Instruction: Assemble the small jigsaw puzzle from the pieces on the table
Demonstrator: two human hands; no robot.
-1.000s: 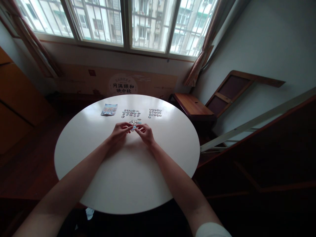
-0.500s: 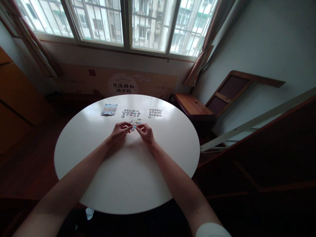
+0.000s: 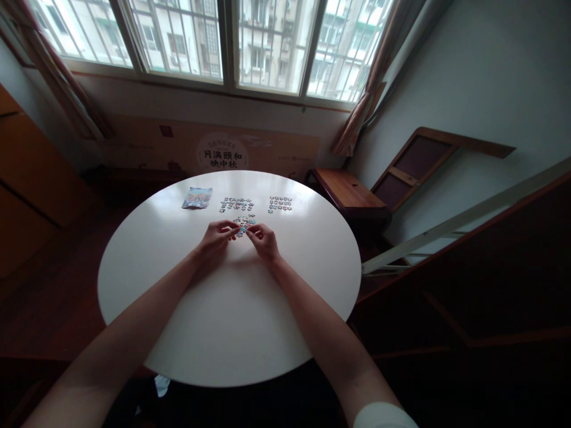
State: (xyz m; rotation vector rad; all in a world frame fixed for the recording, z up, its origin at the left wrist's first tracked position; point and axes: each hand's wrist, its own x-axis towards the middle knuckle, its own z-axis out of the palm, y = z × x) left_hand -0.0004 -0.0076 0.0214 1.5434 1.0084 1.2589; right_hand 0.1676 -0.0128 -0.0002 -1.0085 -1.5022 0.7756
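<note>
A small pile of jigsaw puzzle pieces (image 3: 244,221) lies on the round white table (image 3: 232,333), some face up in blue, some pale. At its near edge my left hand (image 3: 219,233) pinches a bluish puzzle piece (image 3: 243,229) between thumb and finger. My right hand (image 3: 263,239) closes on the same piece from the other side, fingers curled. The fingertips almost meet, and whether one or two pieces are between them is hard to see. Behind the pile, more pieces are spread in a left group (image 3: 237,205) and in neat rows (image 3: 281,204) on the right.
A picture packet (image 3: 197,198) lies at the table's back left. Beyond the table's right side stand a wooden bench (image 3: 348,189) and a folded panel frame (image 3: 417,157). A printed banner (image 3: 276,148) runs along the wall under the barred window (image 3: 267,47).
Both hands stay in nearly the same place. The piece between the fingertips looks slightly shifted; the pile and the spread pieces have not moved.
</note>
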